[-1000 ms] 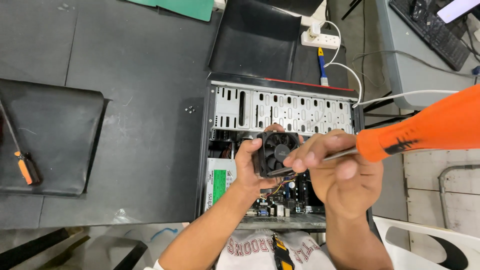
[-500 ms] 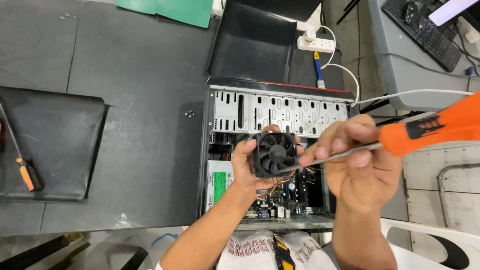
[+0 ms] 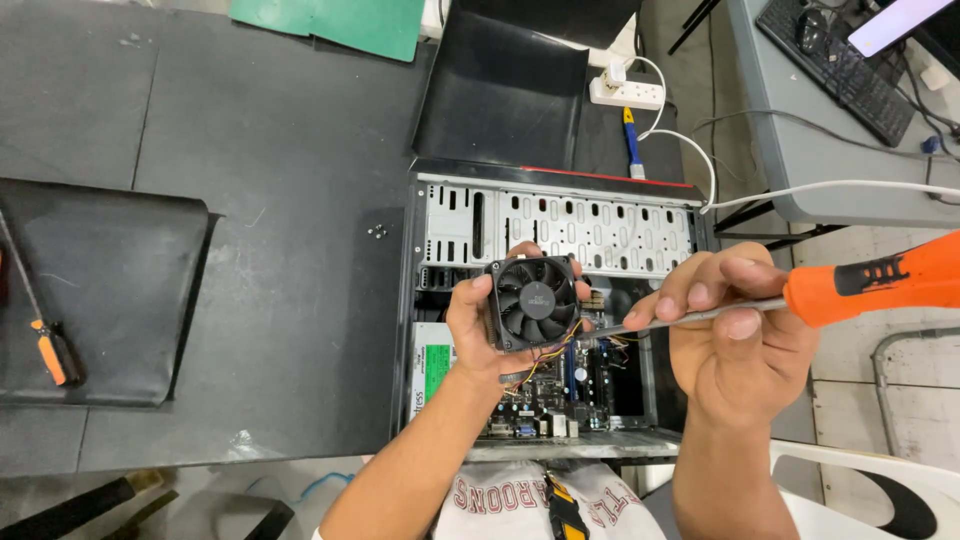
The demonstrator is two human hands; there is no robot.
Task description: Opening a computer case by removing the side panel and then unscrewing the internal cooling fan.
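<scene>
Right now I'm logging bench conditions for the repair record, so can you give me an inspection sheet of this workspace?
Surface: dark table, scuffed.
Job's things: black cooler fan lifted above the open computer case; orange-handled screwdriver, tip at the fan.
Clutter: black side panel, small orange screwdriver, loose screws, green mat.
Grippers: left hand grips the fan; right hand fingers pinch the screwdriver shaft.
Cables: fan wires; white cord from power strip.
Surroundings: grey desk with keyboard; white chair.

A computer repair workshop — opened computer case (image 3: 555, 300) on a dark workbench (image 3: 280, 200) (spare screwdriver (image 3: 45, 345) nearby).
</scene>
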